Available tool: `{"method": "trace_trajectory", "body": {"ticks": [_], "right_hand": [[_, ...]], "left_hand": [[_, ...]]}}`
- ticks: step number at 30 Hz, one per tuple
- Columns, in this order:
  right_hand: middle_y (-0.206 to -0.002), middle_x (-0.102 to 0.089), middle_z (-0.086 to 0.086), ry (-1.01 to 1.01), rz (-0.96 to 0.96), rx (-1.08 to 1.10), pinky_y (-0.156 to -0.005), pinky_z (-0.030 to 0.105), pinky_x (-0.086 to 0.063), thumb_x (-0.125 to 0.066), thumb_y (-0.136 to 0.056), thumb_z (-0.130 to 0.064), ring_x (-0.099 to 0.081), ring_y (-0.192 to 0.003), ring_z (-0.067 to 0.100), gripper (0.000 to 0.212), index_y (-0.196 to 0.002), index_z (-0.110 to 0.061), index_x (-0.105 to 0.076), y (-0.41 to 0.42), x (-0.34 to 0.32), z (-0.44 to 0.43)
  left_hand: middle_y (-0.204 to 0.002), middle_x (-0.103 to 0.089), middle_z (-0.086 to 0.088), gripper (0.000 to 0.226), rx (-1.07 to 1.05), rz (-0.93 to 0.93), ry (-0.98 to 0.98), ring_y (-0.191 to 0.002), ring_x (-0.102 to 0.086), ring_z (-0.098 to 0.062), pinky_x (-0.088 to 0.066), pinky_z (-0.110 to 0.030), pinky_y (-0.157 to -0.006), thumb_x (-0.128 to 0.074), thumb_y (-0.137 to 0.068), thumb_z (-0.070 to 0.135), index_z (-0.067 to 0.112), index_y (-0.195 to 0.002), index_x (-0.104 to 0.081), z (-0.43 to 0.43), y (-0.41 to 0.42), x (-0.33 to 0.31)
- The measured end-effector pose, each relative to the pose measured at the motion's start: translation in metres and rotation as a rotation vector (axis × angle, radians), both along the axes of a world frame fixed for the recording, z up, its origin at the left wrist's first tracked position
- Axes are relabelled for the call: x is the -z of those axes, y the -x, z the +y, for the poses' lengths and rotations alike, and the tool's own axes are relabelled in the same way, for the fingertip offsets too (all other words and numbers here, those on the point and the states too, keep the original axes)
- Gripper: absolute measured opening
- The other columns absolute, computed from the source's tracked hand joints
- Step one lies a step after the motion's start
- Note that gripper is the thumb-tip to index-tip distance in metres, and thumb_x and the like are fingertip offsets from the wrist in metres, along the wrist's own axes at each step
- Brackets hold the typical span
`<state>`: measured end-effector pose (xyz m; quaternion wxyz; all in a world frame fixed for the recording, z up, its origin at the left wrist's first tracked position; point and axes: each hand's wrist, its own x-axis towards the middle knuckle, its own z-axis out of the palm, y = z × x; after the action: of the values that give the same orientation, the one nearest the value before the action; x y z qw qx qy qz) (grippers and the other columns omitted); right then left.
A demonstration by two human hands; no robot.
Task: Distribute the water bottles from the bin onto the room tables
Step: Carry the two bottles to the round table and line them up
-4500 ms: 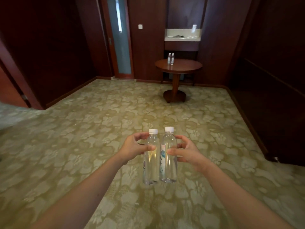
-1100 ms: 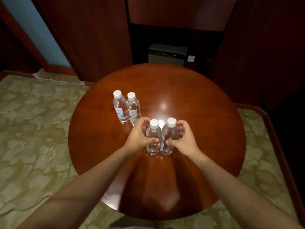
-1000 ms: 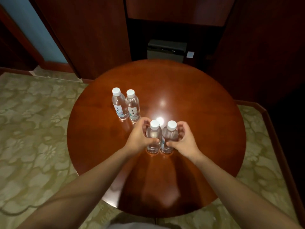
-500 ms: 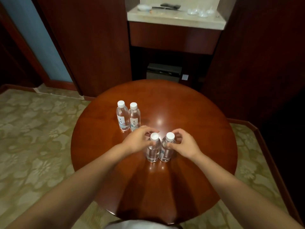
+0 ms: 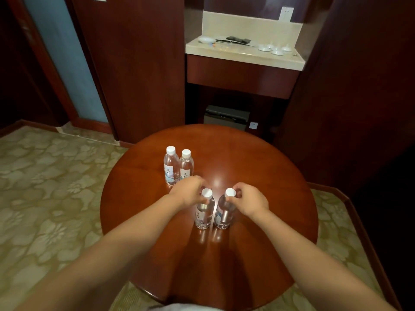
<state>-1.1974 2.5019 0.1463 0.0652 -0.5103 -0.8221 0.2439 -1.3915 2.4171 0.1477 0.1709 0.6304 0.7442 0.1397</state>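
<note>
Two grips | left fingers [image 5: 200, 187] pinch near-left bottle [image 5: 203, 213] | right fingers [image 5: 238, 190] pinch near-right bottle [image 5: 224, 213]

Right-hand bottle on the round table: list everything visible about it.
The right-hand bottle is clear plastic by its look, seemingly full of water, with a white cap and a pale label partly showing. It stands upright on the glossy wooden table, near its middle. The right hand pinches it at the cap. A twin bottle stands close on its left; whether they touch is unclear.
</note>
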Motion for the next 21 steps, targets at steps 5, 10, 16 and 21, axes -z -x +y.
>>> {"method": "trace_trajectory", "body": {"ticks": [5,10,16,21], "right_hand": [[-0.108,-0.069,-0.010,0.028,-0.009,-0.125,-0.078,0.032,-0.052,-0.065,-0.089,-0.043,-0.065,-0.101,0.016,0.030,-0.116,-0.030,-0.061,-0.001,0.001,0.006],[-0.100,-0.070,-0.009,0.069,0.083,-0.098,-0.080,0.034,-0.053,-0.078,-0.077,-0.037,-0.066,-0.094,0.014,0.028,-0.099,-0.031,-0.062,0.005,0.006,0.006],[-0.099,-0.071,-0.009,0.048,0.113,-0.085,-0.077,0.031,-0.052,-0.076,-0.079,-0.030,-0.066,-0.094,0.015,0.024,-0.102,-0.030,-0.067,0.011,0.012,0.011],[-0.101,-0.071,-0.009,0.044,0.078,-0.121,-0.076,0.031,-0.053,-0.071,-0.082,-0.026,-0.066,-0.094,0.015,0.026,-0.107,-0.034,-0.066,0.020,0.009,0.022]], "left_hand": [[-0.103,-0.066,0.010,0.036,-0.107,-0.049,-0.015,-0.094,-0.063,-0.013,-0.053,-0.032,-0.079,-0.079,-0.072,0.039,0.030,-0.104,-0.067,-0.004,0.005,0.003],[-0.108,-0.068,0.007,0.040,-0.061,-0.070,-0.008,-0.096,-0.063,-0.012,-0.053,-0.030,-0.081,-0.080,-0.075,0.031,0.025,-0.113,-0.067,-0.003,0.008,0.005],[-0.114,-0.065,0.004,0.041,0.014,0.043,0.004,-0.097,-0.062,-0.016,-0.054,-0.035,-0.083,-0.075,-0.080,0.035,0.025,-0.119,-0.064,0.003,0.009,0.004],[-0.109,-0.065,0.005,0.036,0.029,0.080,0.003,-0.095,-0.061,-0.017,-0.052,-0.034,-0.078,-0.076,-0.080,0.033,0.025,-0.113,-0.063,0.019,0.014,0.003]]}}
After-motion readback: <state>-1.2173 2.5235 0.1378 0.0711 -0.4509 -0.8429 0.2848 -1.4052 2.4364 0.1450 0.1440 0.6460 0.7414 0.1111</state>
